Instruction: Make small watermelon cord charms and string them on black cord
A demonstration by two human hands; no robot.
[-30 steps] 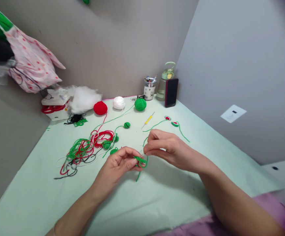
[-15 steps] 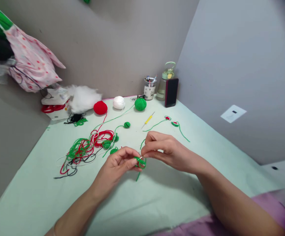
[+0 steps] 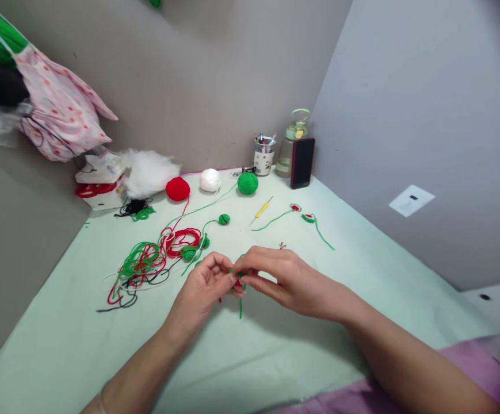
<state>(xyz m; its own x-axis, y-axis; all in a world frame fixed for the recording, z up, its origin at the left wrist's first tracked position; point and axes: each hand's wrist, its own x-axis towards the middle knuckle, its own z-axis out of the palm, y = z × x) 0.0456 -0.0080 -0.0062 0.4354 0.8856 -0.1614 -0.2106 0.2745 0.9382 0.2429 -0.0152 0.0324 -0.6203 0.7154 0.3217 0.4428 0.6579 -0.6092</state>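
My left hand pinches a small green and red crochet piece between thumb and fingers, and a green yarn tail hangs below it. Thumb and fingertips of my right hand close on the right edge of the same piece. Fingers cover most of it, and no needle shows between them now. Beyond my hands lie a yellow-handled crochet hook and two small red, white and green crochet pieces, one round and one half-round, both with green tails.
Tangled red yarn, green yarn and several green crochet balls lie left of centre. Behind stand red, white and green yarn balls, a pen cup, a bottle and a phone.
My right hand has moved slightly left and down, its fingertips now against the crochet piece. The thin pale needle seen in its pinch is hidden. Red now shows on the piece.
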